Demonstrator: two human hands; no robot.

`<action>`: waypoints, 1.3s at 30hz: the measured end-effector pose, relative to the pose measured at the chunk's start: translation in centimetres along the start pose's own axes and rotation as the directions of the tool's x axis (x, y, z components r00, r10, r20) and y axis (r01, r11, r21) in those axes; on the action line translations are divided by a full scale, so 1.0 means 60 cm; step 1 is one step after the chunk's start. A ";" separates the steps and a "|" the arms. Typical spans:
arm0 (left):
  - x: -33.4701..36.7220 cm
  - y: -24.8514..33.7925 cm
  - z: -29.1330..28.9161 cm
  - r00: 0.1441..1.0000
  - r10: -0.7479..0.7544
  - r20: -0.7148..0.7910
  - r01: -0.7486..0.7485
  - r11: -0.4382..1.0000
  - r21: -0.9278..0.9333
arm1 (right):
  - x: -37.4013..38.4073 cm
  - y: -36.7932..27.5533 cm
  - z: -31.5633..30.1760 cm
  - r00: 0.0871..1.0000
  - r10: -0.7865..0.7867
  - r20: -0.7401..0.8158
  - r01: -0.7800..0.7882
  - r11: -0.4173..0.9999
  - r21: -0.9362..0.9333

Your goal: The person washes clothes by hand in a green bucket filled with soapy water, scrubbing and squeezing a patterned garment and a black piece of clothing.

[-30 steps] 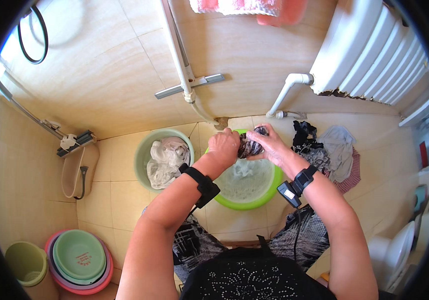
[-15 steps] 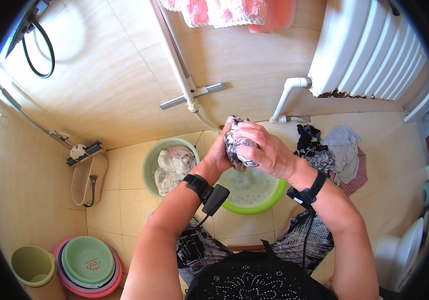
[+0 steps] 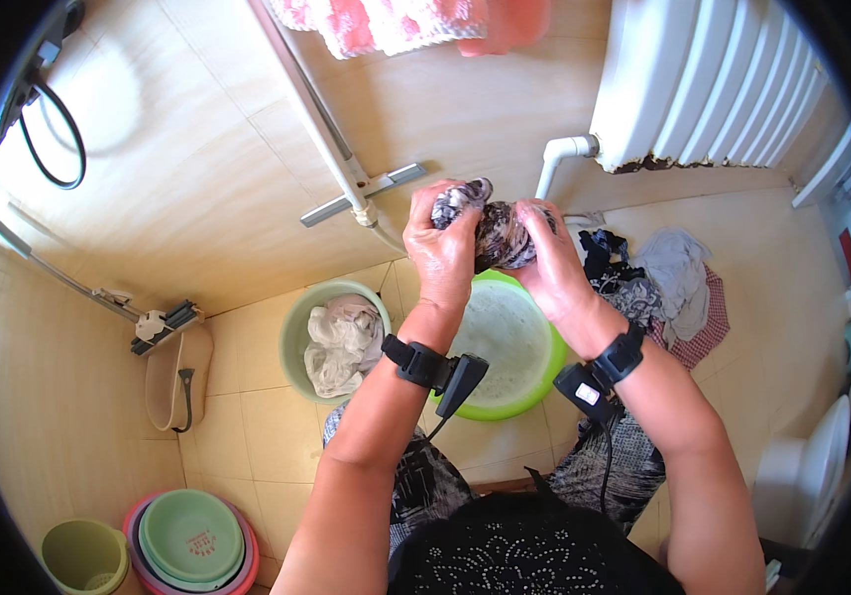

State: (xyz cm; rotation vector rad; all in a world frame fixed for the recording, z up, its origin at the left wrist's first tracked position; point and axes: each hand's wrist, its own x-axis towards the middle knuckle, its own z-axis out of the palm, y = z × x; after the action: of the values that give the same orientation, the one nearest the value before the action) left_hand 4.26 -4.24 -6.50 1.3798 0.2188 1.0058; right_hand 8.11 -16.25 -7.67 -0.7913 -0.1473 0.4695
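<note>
A bunched, black-and-white patterned wet cloth [image 3: 501, 234] is twisted between my two hands, above the far rim of a bright green basin [image 3: 556, 359]. My left hand [image 3: 439, 243] is wrapped round its left end, and a dark-and-white fold pokes out over the thumb. Around the right end my right hand [image 3: 552, 260] is closed, palm turned inward. Sudsy, cloudy water [image 3: 502, 342] fills the basin below. The cloth's exact kind of garment cannot be made out.
Left of the green basin, a pale green basin [image 3: 291, 332] holds whitish laundry [image 3: 339, 342]. Dark and grey clothes [image 3: 671, 273] lie piled on the floor at right. Stacked basins [image 3: 192, 535] and a bucket [image 3: 83, 555] stand lower left. A white radiator [image 3: 703, 89] hangs at upper right.
My hands have moved apart from being pressed together round the balled cloth; it is now stretched and twisted between them. The hands are slightly higher, and the view has shifted a little.
</note>
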 end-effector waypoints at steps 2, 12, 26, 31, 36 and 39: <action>-0.007 0.006 0.005 0.969 0.195 0.150 -0.218 0.964 0.155 | 0.023 0.006 -0.029 0.949 0.302 0.088 -0.309 0.946 0.092; -0.065 0.051 -0.048 0.438 0.424 0.793 -0.775 0.624 0.094 | 0.024 0.019 -0.069 0.655 0.536 0.532 -0.447 0.843 -0.299; -0.184 -0.007 -0.110 0.018 0.485 0.874 -0.749 0.586 -0.310 | -0.038 0.077 -0.033 0.493 0.779 0.387 0.022 0.433 -0.901; -0.202 -0.033 -0.116 -0.051 0.453 0.890 -0.769 0.550 -0.324 | -0.041 0.107 -0.033 0.559 0.761 0.330 0.107 0.328 -0.939; -0.212 -0.053 -0.112 -0.108 0.416 0.903 -0.752 0.560 -0.348 | -0.043 0.119 -0.036 0.579 0.743 0.335 0.198 0.271 -0.942; -0.220 -0.057 -0.105 -0.133 0.378 0.916 -0.792 0.516 -0.328 | -0.043 0.126 -0.040 0.582 0.740 0.336 0.248 0.232 -0.940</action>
State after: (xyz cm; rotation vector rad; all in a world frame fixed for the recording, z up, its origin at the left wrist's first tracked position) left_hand -6.10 -8.52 -16.49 2.3042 -1.5128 0.5792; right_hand 3.91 -14.41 -14.65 -1.8625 -1.2867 1.1521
